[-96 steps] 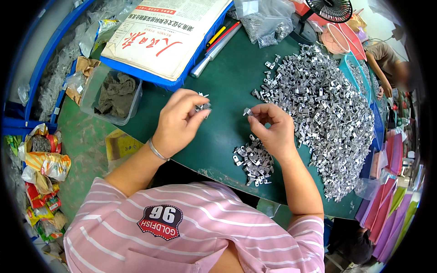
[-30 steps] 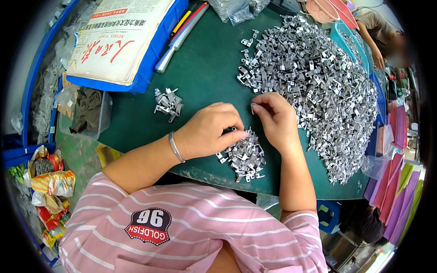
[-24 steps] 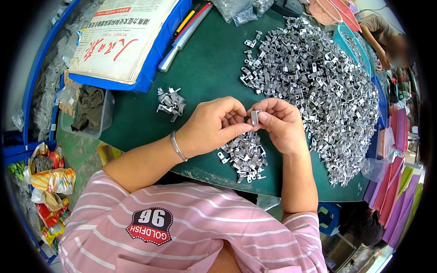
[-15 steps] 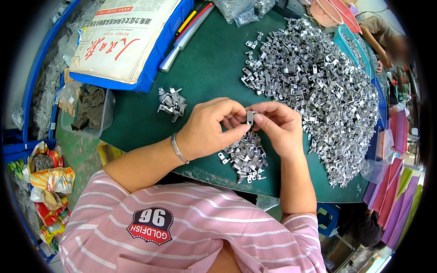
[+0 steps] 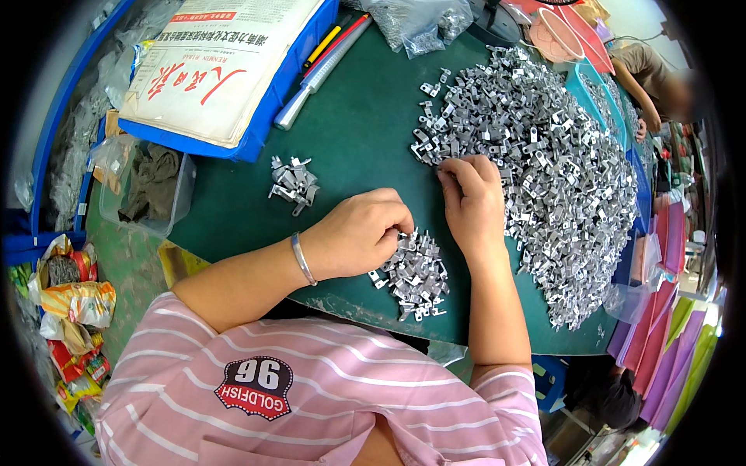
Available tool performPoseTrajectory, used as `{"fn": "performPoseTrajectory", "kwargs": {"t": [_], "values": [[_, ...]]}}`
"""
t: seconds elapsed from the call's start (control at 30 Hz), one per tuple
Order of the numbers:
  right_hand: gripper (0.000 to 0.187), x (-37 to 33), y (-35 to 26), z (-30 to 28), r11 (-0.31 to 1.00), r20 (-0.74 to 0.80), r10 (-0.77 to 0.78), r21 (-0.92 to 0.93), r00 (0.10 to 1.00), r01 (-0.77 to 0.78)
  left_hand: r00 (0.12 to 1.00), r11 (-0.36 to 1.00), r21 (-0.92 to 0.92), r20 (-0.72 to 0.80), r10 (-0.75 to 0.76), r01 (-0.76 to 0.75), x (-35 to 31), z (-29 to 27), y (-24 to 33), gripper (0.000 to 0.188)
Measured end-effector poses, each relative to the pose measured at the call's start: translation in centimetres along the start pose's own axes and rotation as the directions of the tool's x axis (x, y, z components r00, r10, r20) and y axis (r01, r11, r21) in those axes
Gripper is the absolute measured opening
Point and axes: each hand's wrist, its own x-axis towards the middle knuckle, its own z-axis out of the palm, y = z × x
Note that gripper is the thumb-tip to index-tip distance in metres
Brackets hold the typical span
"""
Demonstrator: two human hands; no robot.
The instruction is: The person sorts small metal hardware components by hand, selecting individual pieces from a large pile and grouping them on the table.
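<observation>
Small grey metal brackets with holes lie on the green tabletop in three piles. My left hand [image 5: 361, 233] is closed, its fingertips low at the upper left of the near pile of brackets [image 5: 416, 273]; whatever the fingers hold is hidden. Beside the left edge of the large pile of brackets [image 5: 544, 167] is my right hand [image 5: 475, 198], thumb and fingers drawn together over the tabletop. I cannot make out anything between them. The smallest pile of brackets [image 5: 294, 186] sits beyond my left forearm.
At the far left, newspapers [image 5: 194, 93] lie on a blue bin [image 5: 252, 144], with pens [image 5: 322, 45] beside it. A clear tub [image 5: 186, 190] holds dark cloth. Plastic bags of parts [image 5: 420, 27] stand at the back. Another person [image 5: 653, 74] is at the far right.
My hands, which met around one bracket, have separated. The left moved down to the near pile, the right up toward the large pile. That bracket no longer shows between them.
</observation>
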Motion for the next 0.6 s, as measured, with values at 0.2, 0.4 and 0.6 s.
{"fn": "performPoseTrajectory", "kwargs": {"t": [0.2, 0.4, 0.6], "values": [[0.010, -1.4, -1.1, -1.1, 0.468, 0.369, 0.529, 0.624, 0.764, -0.626, 0.997, 0.998, -0.049, -0.064, -0.037, 0.034, -0.1, 0.1, 0.0, 0.019], [0.013, -1.7, -1.5, -1.9, 0.336, 0.378, 0.346, 0.805, 0.859, -0.490, 0.984, 0.980, -0.129, -0.074, -0.163, 0.153, 0.1, 0.0, 0.3, 0.027], [0.015, -1.9, -2.1, -2.1, 0.373, 0.375, 0.242, 0.816, 0.895, -0.443, 0.962, 0.946, -0.321, -0.240, -0.127, 0.045, 0.3, 0.6, 0.5, 0.028]]}}
